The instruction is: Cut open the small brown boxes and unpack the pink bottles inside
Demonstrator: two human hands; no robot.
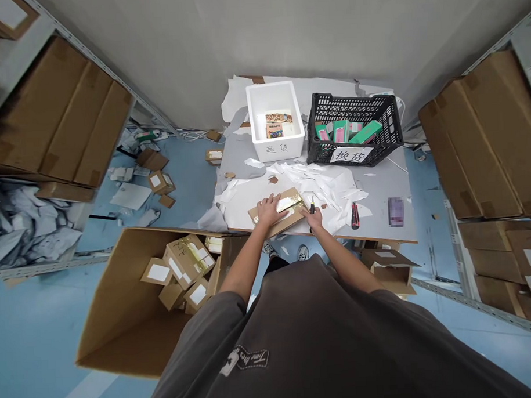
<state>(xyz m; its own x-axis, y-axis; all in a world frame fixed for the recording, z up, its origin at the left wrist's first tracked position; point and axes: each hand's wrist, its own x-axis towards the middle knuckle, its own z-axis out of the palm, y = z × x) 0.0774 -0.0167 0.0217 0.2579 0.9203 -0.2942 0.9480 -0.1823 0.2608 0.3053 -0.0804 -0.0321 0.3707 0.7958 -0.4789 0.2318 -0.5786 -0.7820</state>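
A flat brown cardboard box (288, 224) with shiny tape and a white label lies tilted near the table's front edge. On its left part rests my left hand (268, 210), open, fingers spread over the top. My right hand (315, 218) is closed around a slim black-and-yellow utility knife (312, 208), pointing away from me at the box's right end. Fine detail of the tip is too small to tell. To the right of that hand lies a red-and-black box cutter (355, 216). Torn white paper (330, 182) is heaped just behind the box.
A white foam bin (279, 149) with a few packs and a black crate (355, 156) with green-and-pink boxes stand at the table's back. A large open carton (121, 320) of parcels is at my left. Shelves with cartons (62, 107) flank both sides. A blurred purple item (395, 212) lies right.
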